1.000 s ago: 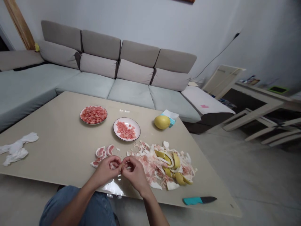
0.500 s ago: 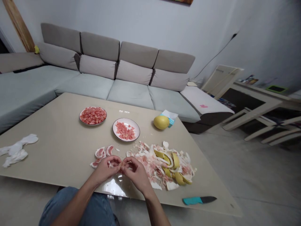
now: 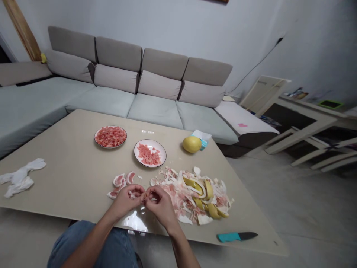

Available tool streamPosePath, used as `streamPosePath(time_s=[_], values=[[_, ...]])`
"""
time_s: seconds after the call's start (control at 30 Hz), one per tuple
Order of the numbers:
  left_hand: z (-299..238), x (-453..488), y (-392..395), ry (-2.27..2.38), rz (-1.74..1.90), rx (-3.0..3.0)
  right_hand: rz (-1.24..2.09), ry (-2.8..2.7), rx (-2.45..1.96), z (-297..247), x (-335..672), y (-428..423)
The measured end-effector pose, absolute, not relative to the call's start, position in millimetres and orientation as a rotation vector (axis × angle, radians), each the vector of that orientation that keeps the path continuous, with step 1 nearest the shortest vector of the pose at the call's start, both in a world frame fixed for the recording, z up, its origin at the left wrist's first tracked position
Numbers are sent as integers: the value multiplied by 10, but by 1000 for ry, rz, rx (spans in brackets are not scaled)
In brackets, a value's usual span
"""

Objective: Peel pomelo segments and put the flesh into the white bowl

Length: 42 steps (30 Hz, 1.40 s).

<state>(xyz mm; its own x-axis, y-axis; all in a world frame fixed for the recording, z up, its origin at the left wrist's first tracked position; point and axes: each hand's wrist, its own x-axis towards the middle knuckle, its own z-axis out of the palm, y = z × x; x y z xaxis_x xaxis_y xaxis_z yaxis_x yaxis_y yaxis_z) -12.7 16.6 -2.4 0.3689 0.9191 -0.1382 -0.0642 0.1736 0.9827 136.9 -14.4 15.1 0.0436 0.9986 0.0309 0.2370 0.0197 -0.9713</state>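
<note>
My left hand (image 3: 128,200) and my right hand (image 3: 160,204) meet fingertip to fingertip over the table's near side. Both are closed in a pinch on a small piece of pomelo, mostly covered by the fingers. Just beyond my left hand lie several pomelo segments (image 3: 119,181) with white membrane around pink flesh. Right of my right hand spreads a heap of pomelo peel and membrane (image 3: 192,197). Farther back, a white plate (image 3: 159,145) carries some loose pink pulp (image 3: 147,155). Another plate to its left is covered with pink pulp (image 3: 111,136).
A whole yellow pomelo (image 3: 192,144) sits beside a blue tissue pack (image 3: 203,143) at the back right. A knife with a teal handle (image 3: 229,237) lies near the right front edge. Crumpled white gloves or tissue (image 3: 22,177) lie at the left. A sofa (image 3: 154,109) stands behind the table.
The hands stay together in nearly the same place, with only a slight shift of the fingers. Plates, peel and knife have not moved.
</note>
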Motion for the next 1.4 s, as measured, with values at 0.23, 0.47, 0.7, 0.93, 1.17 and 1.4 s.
streamPosePath(time_s=[0.23, 0.47, 0.7, 0.93, 1.17, 1.4], values=[[-61, -144, 156, 830, 813, 1005, 1306, -1256, -1259, 92, 1466, -112], [-72, -172, 133, 806, 717, 1004, 1055, -1372, -1361, 133, 1469, -163], [-84, -143, 157, 859, 814, 1003, 1310, -1156, -1231, 64, 1456, -171], [-27, -97, 186, 961, 928, 980, 1332, -1080, -1213, -29, 1388, -195], [38, -91, 172, 968, 924, 922, 1288, -1037, -1225, -56, 1392, -147], [42, -101, 156, 945, 951, 890, 1394, -915, -1143, -85, 1414, -132]])
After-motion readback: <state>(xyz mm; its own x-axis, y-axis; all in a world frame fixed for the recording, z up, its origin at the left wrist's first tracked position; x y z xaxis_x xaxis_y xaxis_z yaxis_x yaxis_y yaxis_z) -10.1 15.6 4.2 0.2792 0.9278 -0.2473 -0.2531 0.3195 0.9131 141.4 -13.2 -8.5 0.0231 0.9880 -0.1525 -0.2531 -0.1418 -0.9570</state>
